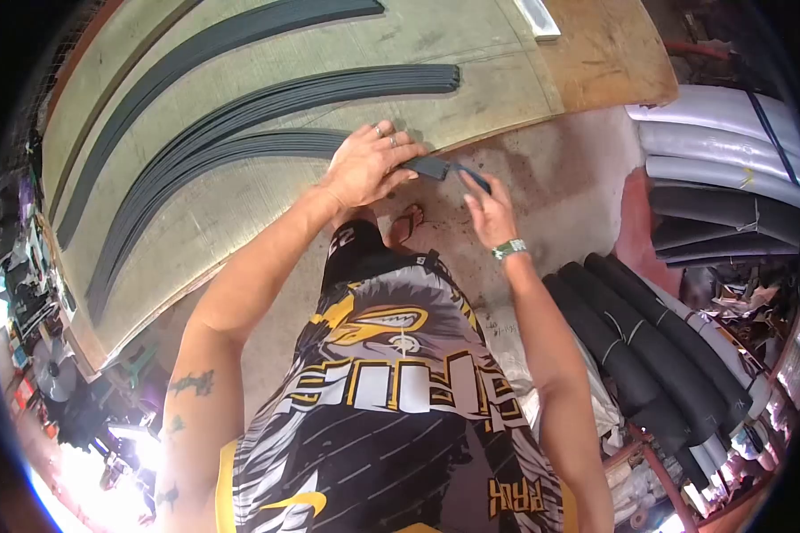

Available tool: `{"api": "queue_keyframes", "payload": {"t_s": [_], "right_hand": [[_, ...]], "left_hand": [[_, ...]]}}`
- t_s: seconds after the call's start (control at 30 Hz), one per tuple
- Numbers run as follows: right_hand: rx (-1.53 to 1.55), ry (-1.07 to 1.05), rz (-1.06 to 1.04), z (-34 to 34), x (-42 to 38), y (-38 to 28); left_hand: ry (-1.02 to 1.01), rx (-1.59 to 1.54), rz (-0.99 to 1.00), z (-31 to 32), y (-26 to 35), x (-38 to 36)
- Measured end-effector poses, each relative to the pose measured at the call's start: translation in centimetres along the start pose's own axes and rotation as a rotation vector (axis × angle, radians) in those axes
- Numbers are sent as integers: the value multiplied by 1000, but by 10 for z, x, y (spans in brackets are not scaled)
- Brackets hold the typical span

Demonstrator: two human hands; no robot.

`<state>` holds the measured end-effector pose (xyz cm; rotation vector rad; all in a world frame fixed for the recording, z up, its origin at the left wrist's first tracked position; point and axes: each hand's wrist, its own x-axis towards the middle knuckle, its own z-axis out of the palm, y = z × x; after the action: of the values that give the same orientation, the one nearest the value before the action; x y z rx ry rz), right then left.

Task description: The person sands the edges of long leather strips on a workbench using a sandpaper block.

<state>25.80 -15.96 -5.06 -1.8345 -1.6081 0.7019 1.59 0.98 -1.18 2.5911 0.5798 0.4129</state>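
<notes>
The left hand (364, 167), with rings on two fingers, presses down on the end of a stack of dark rubber strips (240, 147) at the edge of the bench (471, 53), its fingers closed over a short dark strip piece (428, 166) that sticks out past the edge. The right hand (489, 211), with a green watch (509, 250) at the wrist, pinches the free end of that piece between thumb and fingers.

Two more long bundles of strips (347, 84) lie in curves across the worn wooden bench. The shirt (391, 391) has a bird print and yellow lettering that cannot be read from here.

Below is a stained concrete floor (560, 178). At the right, rolls of black and grey sheet (649, 346) are stacked.
</notes>
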Motion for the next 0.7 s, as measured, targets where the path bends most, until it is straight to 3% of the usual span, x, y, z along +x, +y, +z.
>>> {"api": "queue_keyframes", "payload": {"t_s": [0.07, 0.17, 0.2, 0.3, 0.33, 0.37, 0.47, 0.53, 0.63, 0.67, 0.7], "right_hand": [[-13, 49, -5, -5, -11, 8], [3, 114, -244, -14, 20, -55], [3, 118, -252, 0, 16, -43], [-198, -7, -83, 2, -12, 21], [-148, -17, 1, -1, -16, 23], [-100, 35, -45, 1, -23, 24], [-2, 149, -278, -12, 21, -51], [-116, 96, -231, -9, 15, -53], [-269, -31, -70, -6, -9, 20], [-37, -68, 61, -12, -12, 23], [8, -9, -13, -17, -4, 5]], "left_hand": [[-5, -5, -4, -1, 6, 0], [-46, -14, -30, -4, 5, 0], [-62, -38, -37, -1, 10, -4], [-19, -20, -28, -6, 2, 4], [-16, -28, -33, -4, 6, -1], [-27, -40, -38, 0, 10, -5], [-43, -28, -51, -4, 7, -1], [-27, -17, -36, -1, 4, -2], [20, -8, -26, -1, 1, -3], [-12, -7, -39, -3, 5, -3], [-35, -2, -52, -2, 6, -1]]}}
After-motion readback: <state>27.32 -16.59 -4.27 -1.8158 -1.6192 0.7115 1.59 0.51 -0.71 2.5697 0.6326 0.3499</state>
